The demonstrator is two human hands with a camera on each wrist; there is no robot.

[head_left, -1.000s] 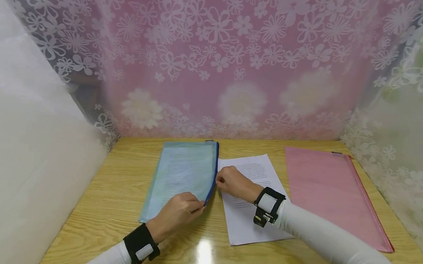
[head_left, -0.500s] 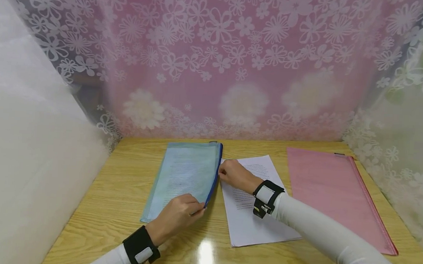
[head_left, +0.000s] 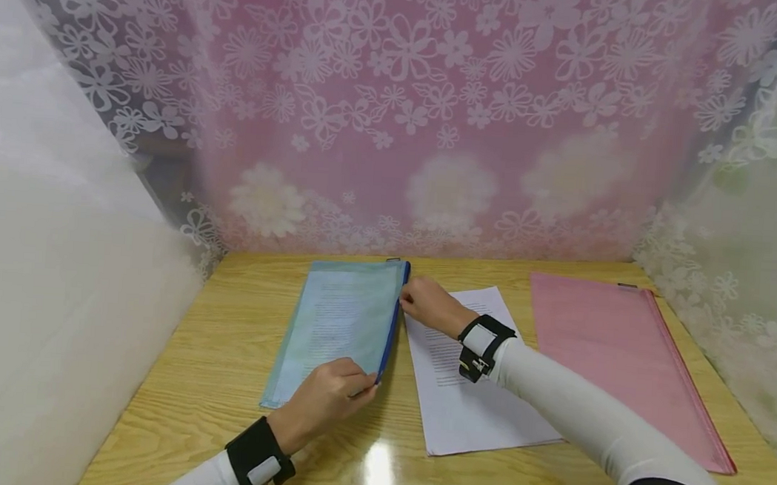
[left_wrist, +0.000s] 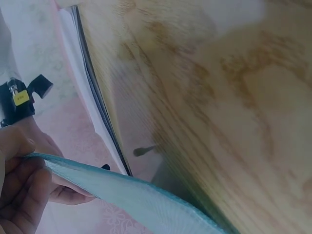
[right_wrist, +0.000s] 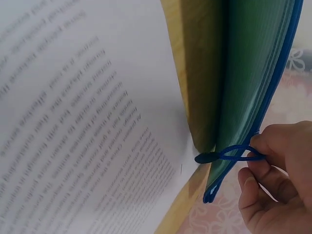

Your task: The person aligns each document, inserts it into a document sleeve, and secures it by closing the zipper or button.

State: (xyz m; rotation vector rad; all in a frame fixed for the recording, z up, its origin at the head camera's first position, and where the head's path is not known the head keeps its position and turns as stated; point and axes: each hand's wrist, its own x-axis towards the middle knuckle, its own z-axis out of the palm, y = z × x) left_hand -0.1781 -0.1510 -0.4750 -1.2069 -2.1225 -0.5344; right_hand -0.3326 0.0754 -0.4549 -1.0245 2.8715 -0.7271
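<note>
A translucent blue zip pouch [head_left: 340, 314] lies on the table with a printed sheet showing through it. Its dark blue zipper edge is lifted a little on the right side. My left hand [head_left: 325, 398] pinches the pouch's near right corner between thumb and fingers. Close to the far end of the zipper, my right hand [head_left: 433, 307] pinches the zipper pull [right_wrist: 207, 158], a blue cord loop with a dark tip. In the right wrist view the zipper edge runs past the fingertips [right_wrist: 258, 141].
Printed papers [head_left: 471, 414] lie in a stack right of the blue pouch, partly beneath my right forearm. Further right lies a pink zip pouch [head_left: 612, 352] with a red zipper. A flowered curtain [head_left: 436, 127] hangs behind the wooden table [head_left: 207, 365].
My right hand has slid along the zipper edge toward its far end. The left hand keeps its hold on the near corner, almost unmoved.
</note>
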